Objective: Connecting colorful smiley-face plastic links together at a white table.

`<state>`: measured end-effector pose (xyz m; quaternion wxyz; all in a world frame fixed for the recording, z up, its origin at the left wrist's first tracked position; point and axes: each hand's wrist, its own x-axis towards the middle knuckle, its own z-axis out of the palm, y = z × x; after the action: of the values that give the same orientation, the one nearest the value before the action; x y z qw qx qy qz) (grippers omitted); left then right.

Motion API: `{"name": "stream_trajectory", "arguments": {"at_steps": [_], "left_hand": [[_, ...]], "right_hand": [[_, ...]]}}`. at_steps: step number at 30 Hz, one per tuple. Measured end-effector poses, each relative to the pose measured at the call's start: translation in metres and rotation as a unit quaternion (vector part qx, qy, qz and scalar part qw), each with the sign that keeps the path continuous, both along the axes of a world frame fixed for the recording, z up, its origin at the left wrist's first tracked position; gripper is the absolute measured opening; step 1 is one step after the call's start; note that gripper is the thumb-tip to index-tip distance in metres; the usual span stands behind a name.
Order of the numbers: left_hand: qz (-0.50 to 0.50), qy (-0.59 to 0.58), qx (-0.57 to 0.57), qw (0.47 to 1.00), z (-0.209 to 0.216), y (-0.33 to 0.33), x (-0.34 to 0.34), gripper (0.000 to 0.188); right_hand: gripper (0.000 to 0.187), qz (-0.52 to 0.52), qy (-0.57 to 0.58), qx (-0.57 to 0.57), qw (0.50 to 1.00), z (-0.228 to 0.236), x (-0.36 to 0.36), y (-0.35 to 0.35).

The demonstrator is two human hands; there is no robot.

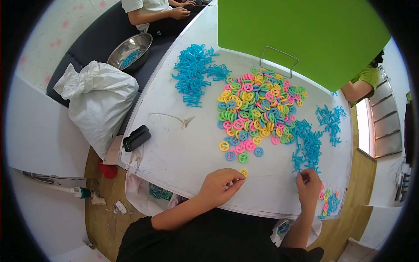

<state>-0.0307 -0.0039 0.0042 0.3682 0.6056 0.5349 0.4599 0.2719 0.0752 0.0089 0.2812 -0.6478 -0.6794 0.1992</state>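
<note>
My left hand [221,185] is closed in a pinch on a small yellow spoked plastic wheel [244,173] near the front of the white table. Farther right, my right hand [309,185] pinches at the front end of a pile of small blue plastic pieces [308,143]; a bit of blue shows by its fingertips. Ahead of my hands lies a large heap of spoked wheels [255,109] in pink, yellow, green and blue. Several loose wheels, such as a green one [243,157], lie at its near edge.
More blue pieces lie in a pile [192,72] at the far left. A green board [301,35] stands across the table's far side. A black tray [137,138] sits at the left edge. Beyond are a white sack [102,102], a metal bowl [146,41] and two other people.
</note>
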Motion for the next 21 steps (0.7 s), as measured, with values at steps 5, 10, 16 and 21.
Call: {"name": "stream_trajectory", "arguments": {"at_steps": [5, 10, 16, 21], "left_hand": [[-0.021, -0.077, -0.037, 0.996, 0.019, 0.004, 0.016, 0.014], [-0.115, -0.146, -0.161, 0.969, 0.011, 0.003, 0.027, 0.016], [-0.131, -0.18, -0.149, 0.963, 0.003, -0.003, 0.02, 0.016], [-0.039, -0.252, -0.199, 0.946, 0.0, -0.011, 0.021, 0.016]], "right_hand": [[0.013, 0.111, 0.11, -0.045, 0.987, 0.04, -0.043, -0.037], [0.016, 0.225, 0.147, -0.049, 0.962, 0.038, -0.083, -0.054], [0.016, 0.227, 0.186, -0.026, 0.956, 0.023, -0.087, -0.058], [0.016, 0.237, 0.26, -0.078, 0.933, 0.01, -0.087, -0.059]]}}
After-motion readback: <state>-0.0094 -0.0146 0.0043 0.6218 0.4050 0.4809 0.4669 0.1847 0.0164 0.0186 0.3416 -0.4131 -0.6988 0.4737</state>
